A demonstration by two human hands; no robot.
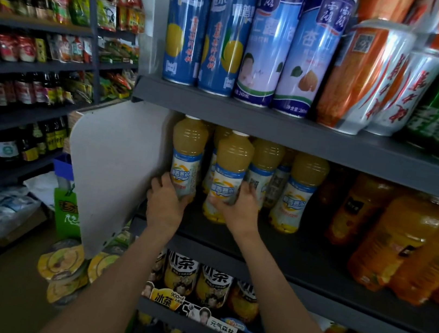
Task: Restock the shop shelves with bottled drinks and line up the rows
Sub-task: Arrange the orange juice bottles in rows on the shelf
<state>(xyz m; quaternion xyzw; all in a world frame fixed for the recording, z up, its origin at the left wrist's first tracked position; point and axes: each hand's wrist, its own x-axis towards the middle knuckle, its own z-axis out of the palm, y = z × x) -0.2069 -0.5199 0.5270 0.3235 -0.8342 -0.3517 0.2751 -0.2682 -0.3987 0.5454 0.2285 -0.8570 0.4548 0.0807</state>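
On the middle shelf [299,252] stand several yellow juice bottles with white and blue labels. My left hand [164,201] grips the lower part of the leftmost bottle [188,147], which stands upright by the white side panel [115,168]. My right hand [237,211] grips the base of a second bottle [230,171], upright and a little further forward. Behind and to the right stand more bottles of the same kind [296,189].
Orange drink bottles [400,244] fill the right of the same shelf. Tall blue cans [188,24] and orange and silver cans [368,77] stand on the shelf above. Iced tea bottles [182,275] are below. Shelves of sauces and snacks [30,52] lie left.
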